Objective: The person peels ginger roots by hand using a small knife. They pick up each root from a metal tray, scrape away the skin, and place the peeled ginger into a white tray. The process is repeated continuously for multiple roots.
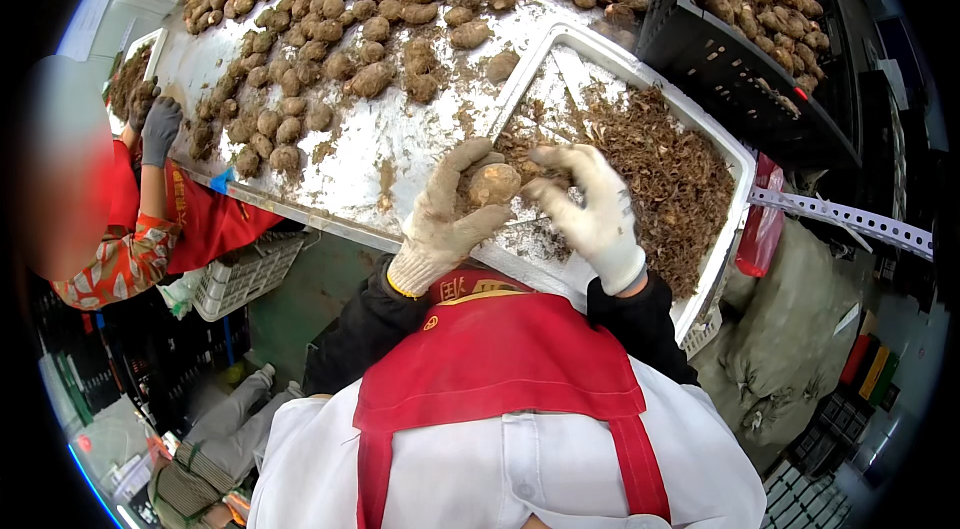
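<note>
My left hand (440, 219), in a soiled cream knit glove, is closed round a brown taro (494, 185) with a pale, rubbed-looking face turned up. To its right, my right hand (592, 207) wears a white glove with dirty fingertips. Its fingers and thumb are apart and point toward the taro, with nothing visible between them. Both hands are over the near left side of a white tray (735, 154). A thick heap of brown fibrous peelings (665, 179) covers much of the tray.
Many taros (370, 24) lie across the metal table (350, 144). A black crate (720, 54) full of taros stands at the far right. At left, a co-worker's gloved hand (160, 129) is by the table edge. Large sacks (790, 329) lie at lower right.
</note>
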Tool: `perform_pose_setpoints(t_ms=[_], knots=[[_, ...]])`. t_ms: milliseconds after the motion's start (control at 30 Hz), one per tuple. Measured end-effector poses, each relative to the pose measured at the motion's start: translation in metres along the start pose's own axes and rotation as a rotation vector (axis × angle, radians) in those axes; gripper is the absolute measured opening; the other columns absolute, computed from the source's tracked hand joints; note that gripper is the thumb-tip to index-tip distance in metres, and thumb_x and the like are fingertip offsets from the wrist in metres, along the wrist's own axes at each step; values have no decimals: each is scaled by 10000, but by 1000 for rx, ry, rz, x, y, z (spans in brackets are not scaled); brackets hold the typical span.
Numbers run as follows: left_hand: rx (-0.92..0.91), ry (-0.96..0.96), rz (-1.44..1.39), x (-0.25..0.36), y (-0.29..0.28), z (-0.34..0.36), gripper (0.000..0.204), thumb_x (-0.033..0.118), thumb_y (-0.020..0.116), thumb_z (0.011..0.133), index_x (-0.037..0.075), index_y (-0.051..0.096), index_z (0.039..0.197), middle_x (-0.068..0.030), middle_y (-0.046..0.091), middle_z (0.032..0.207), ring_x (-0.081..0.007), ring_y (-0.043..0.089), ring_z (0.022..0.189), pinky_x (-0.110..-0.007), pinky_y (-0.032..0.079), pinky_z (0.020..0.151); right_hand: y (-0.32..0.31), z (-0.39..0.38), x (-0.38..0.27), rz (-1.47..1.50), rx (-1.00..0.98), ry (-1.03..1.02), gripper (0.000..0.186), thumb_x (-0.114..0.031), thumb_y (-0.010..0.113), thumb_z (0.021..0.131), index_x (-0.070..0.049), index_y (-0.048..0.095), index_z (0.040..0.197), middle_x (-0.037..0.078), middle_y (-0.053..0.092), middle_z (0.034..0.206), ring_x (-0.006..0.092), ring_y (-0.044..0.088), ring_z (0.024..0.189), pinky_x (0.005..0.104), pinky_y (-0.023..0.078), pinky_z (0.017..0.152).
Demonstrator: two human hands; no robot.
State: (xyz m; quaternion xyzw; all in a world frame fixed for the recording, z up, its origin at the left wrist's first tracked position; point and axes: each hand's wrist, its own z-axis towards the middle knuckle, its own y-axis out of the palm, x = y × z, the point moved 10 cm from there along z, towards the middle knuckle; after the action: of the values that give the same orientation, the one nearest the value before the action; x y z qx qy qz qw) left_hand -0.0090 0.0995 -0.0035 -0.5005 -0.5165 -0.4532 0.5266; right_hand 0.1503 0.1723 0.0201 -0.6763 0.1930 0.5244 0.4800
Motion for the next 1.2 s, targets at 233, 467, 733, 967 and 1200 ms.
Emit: perform_pose_setpoints(t_ms=[233,467,733,967,1200], knots=[[56,0,247,5,3,-11,633,70,779,842,9,501,1407,-148,654,1217,-195,643,1125,-322,530,963,27,-7,-47,-204,10,-340,222,-134,679,897,-60,682,1107,128,658,1032,308,648,961,418,522,841],[-21,34,97,5,2,-17,718,6,792,818,30,457,1452,-114,557,1374,-200,584,1226,-325,492,1057,-13,-11,35,-117,236,54,144,-93,627,934,-23,673,1051,113,640,927,231,633,826,353,498,735],[35,-44,-229,-8,-16,-21,669,38,745,876,27,448,1476,-117,566,1375,-196,585,1235,-321,501,1050,9,-19,25,-179,136,43,307,-189,700,900,-50,684,1174,160,668,1075,346,653,1012,422,518,865],[559,7,-605,-50,-146,-60,489,178,565,1028,-41,411,1438,-73,644,1076,-146,604,831,-240,502,710,23,-16,25,-227,82,-35,292,-129,684,919,-33,681,1195,170,662,1046,330,653,959,407,514,849],[1294,-190,-669,-173,-285,-200,297,261,499,1035,105,525,784,21,397,624,-91,279,451,-257,191,421,47,-17,38,-312,-19,-43,284,-110,670,927,-9,662,1193,179,652,1070,336,647,972,409,516,856]])
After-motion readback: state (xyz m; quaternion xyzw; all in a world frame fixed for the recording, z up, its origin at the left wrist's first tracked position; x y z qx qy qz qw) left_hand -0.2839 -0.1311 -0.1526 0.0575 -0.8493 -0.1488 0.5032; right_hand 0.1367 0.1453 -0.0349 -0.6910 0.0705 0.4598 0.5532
